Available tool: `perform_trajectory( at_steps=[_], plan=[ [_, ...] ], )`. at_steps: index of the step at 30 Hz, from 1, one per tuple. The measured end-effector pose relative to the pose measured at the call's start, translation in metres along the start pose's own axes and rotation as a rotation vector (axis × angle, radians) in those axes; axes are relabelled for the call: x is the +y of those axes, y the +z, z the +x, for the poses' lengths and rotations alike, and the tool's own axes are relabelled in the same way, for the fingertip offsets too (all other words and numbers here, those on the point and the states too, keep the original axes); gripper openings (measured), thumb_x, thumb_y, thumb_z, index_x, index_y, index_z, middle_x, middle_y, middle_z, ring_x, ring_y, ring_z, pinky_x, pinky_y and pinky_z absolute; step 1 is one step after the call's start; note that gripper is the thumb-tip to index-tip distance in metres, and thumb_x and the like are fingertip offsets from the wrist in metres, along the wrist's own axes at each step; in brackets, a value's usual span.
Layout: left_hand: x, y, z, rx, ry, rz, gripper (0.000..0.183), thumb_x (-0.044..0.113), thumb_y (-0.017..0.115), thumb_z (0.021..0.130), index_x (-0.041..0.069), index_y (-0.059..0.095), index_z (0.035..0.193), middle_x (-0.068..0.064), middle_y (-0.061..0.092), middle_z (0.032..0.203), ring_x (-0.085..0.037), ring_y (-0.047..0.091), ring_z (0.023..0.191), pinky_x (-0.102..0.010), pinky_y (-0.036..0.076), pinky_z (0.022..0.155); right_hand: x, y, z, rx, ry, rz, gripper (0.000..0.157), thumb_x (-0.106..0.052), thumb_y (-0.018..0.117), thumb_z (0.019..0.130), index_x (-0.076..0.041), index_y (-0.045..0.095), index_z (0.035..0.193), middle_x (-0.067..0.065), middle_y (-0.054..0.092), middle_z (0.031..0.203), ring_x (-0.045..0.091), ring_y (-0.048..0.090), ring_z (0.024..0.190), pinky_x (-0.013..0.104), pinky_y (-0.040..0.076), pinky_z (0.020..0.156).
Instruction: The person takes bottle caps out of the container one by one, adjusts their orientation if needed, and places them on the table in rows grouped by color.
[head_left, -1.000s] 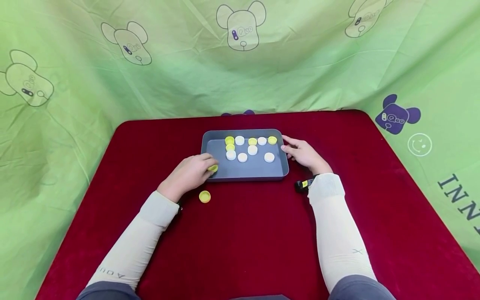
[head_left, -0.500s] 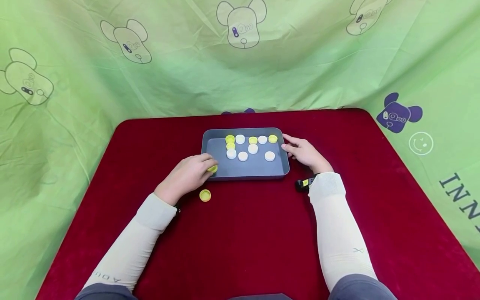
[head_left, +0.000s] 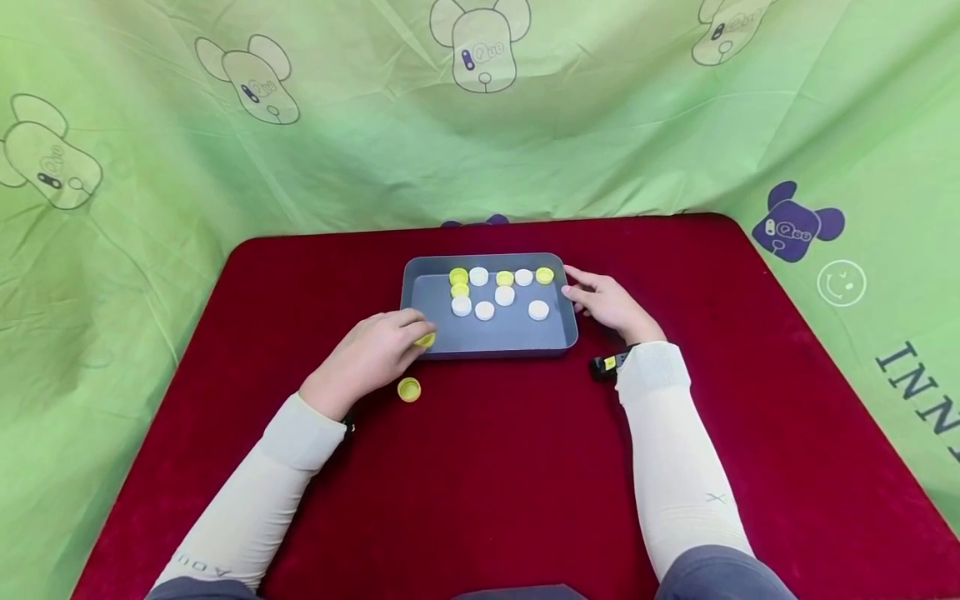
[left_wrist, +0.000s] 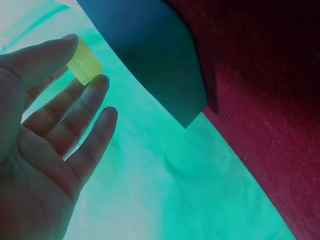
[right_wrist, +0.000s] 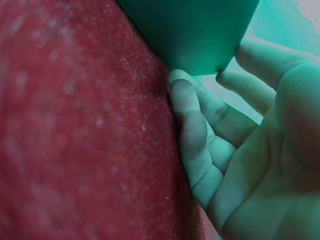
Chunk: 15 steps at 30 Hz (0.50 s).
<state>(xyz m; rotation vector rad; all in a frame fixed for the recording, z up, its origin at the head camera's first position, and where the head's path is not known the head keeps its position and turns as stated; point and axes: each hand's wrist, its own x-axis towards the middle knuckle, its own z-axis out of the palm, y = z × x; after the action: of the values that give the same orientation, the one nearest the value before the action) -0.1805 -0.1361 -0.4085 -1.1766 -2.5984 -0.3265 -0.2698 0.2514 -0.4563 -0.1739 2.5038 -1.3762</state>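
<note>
A grey rectangular tray (head_left: 495, 353) stands on the red tablecloth. Between thumb and fingertips, my left hand (head_left: 372, 350) pinches a yellow bottle cap (left_wrist: 86, 62) just above the tray's near left corner. The left wrist view shows that cap tilted and apart from the tray wall. At the tray's right side, my right hand (head_left: 611, 307) grips the rim with thumb and index finger, its other fingers curled low by the cloth. Several white caps (head_left: 538, 310) and yellow caps (head_left: 544, 275) lie in the tray, mostly toward the back. Another yellow cap (head_left: 408, 389) lies on the cloth before the tray.
The red cloth (head_left: 480, 475) covers the whole table and stretches out in front of and beside the tray. Green printed curtains (head_left: 360, 150) hang behind the table and at its sides. A dark wrist device (head_left: 603, 367) sits by my right cuff.
My left forearm has shifted slightly left and down, while its fingers stay at the tray corner with the cap. The right hand and the caps in the tray keep their places.
</note>
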Motion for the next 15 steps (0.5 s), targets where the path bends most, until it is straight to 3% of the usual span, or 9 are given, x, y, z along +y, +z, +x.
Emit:
perform_trajectory(
  at_steps=[15],
  plan=[
    [0.006,-0.002,-0.011,0.019,0.024,0.002,0.031,0.009,0.079,0.081,0.005,0.071,0.111,-0.006,0.065,0.106,-0.020,0.063,0.093,-0.035,0.052,0.082,-0.001,0.001,0.000,0.003,0.000,0.007,0.056,-0.033,0.056,0.100,-0.025,0.037,0.152,0.016,0.064,0.110,0.028,0.061,0.091,0.038,0.048,0.083]
  ],
)
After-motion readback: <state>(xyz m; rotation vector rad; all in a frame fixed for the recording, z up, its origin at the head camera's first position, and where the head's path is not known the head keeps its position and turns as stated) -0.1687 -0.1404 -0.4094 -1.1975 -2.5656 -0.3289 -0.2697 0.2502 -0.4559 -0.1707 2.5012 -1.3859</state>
